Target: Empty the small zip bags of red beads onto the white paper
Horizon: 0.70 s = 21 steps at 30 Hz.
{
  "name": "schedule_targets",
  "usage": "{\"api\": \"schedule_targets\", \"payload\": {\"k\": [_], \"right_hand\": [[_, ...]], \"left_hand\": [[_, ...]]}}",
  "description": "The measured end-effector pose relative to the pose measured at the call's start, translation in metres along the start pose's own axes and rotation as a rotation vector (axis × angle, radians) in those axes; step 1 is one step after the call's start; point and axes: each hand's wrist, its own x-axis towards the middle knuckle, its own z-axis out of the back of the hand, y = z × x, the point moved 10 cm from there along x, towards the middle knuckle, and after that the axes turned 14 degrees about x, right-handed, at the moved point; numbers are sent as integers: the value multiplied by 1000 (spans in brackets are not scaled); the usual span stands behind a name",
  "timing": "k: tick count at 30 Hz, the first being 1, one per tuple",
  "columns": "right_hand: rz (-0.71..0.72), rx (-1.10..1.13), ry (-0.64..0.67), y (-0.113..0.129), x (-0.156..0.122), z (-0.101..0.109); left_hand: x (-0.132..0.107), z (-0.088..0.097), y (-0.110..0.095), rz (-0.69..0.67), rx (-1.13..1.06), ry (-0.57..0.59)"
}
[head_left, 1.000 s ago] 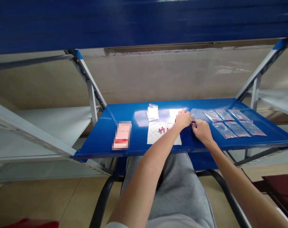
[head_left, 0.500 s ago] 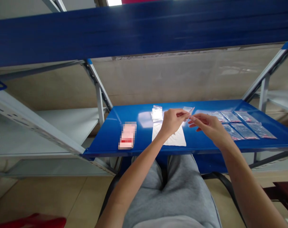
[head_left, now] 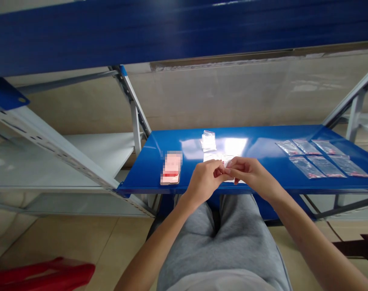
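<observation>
My left hand (head_left: 205,181) and my right hand (head_left: 249,173) meet above the front edge of the blue shelf (head_left: 262,147), fingers pinched together on a small clear plastic bag (head_left: 227,161) between them. Beneath the hands a white sheet (head_left: 213,157) lies on the shelf, mostly hidden. A small stack of empty clear bags (head_left: 208,141) sits just behind it. Several filled clear bags (head_left: 323,158) holding small red pieces lie in two rows at the right end of the shelf.
A pink, blurred packet (head_left: 171,167) lies at the shelf's left front. Grey rack uprights (head_left: 134,107) and a white shelf (head_left: 80,151) stand to the left, a blue beam (head_left: 171,32) overhead. A red object (head_left: 44,275) is on the floor at lower left.
Both hands lifted a clear bag off the shelf, raised it, then drew it back toward me to the shelf's front edge. The view shifted left.
</observation>
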Motion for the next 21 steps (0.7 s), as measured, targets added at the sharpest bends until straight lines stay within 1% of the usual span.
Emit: {"api": "schedule_targets", "payload": {"k": [3, 6, 11, 15, 17, 21], "right_hand": [[-14, -33, 18, -5, -4, 4], [-4, -78, -9, -5, -8, 10], [-16, -141, -40, -4, -10, 7], [7, -173, -84, 2, -12, 4], [18, -187, -99, 5, -12, 4], [5, -194, -82, 8, -10, 2]], "left_hand": [[-2, -8, 2, 42, -102, 109], [-2, -8, 1, 59, -169, 153], [0, -3, 2, 54, -170, 147], [2, 5, 4, 50, -155, 82], [2, 6, 5, 70, -176, 57], [-1, 3, 8, 142, -281, 61]]}}
